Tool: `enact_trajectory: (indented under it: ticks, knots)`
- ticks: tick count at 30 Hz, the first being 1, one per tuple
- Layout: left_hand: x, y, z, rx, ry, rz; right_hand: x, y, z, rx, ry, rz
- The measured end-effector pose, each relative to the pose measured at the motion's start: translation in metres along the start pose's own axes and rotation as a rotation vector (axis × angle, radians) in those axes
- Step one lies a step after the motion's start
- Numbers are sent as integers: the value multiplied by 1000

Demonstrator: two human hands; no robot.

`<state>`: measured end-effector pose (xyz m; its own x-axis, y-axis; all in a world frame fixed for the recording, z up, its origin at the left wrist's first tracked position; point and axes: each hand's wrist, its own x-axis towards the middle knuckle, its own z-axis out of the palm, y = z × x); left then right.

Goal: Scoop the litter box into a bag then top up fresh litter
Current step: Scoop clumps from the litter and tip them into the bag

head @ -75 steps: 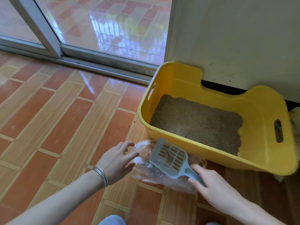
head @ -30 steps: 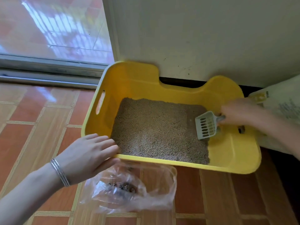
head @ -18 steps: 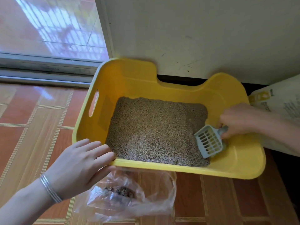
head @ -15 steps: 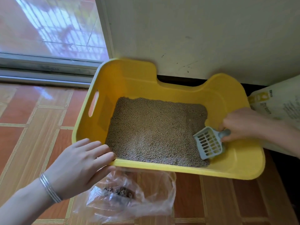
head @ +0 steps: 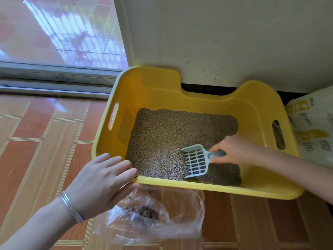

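Note:
A yellow litter box (head: 212, 188) stands on the tiled floor against a white wall, holding grey-brown litter (head: 171, 134). My right hand (head: 236, 150) grips the handle of a grey slotted scoop (head: 196, 160), whose blade digs into the litter near the front wall and pushes up a small heap. My left hand (head: 100, 183) holds the front left rim of the box, fingers over the edge and thumb under it. A clear plastic bag (head: 162, 219) lies on the floor in front of the box with dark clumps inside.
A white litter sack (head: 313, 127) with yellow print leans at the right of the box. A sliding glass door with a metal track (head: 54, 83) runs along the back left. Orange floor tiles (head: 45, 150) spread to the left.
The scoop has moved from the box's right end leftward along the front, ploughing litter into a heap. My left hand keeps its hold on the rim. The bag lies as before.

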<state>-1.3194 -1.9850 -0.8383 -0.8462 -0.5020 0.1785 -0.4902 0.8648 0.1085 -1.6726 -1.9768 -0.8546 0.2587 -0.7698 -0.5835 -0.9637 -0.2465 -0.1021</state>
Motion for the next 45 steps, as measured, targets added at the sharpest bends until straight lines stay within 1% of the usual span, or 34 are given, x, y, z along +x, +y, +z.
enact_trajectory:
  ticks: [6,10,16,22,27,33,36,45]
  knots:
    - [0,-1,-2,21,-38,9,4,13,6,-10,-12,10]
    - [-1,-2,0,21,-17,30,5,20,9,6,-19,21]
    - [-1,-3,0,34,-2,37,12,10,31,87,45,15]
    - [0,-1,-2,61,-3,42,23,-4,27,115,72,-34]
    - [-2,-1,0,54,5,45,29,-23,31,95,52,-74]
    - [-2,-3,1,58,8,53,30,-34,31,215,40,-43]
    - [-2,-3,2,44,-8,46,23,-33,23,271,78,-28]
    - [-3,-1,4,45,-10,21,1,-31,5,229,160,1]
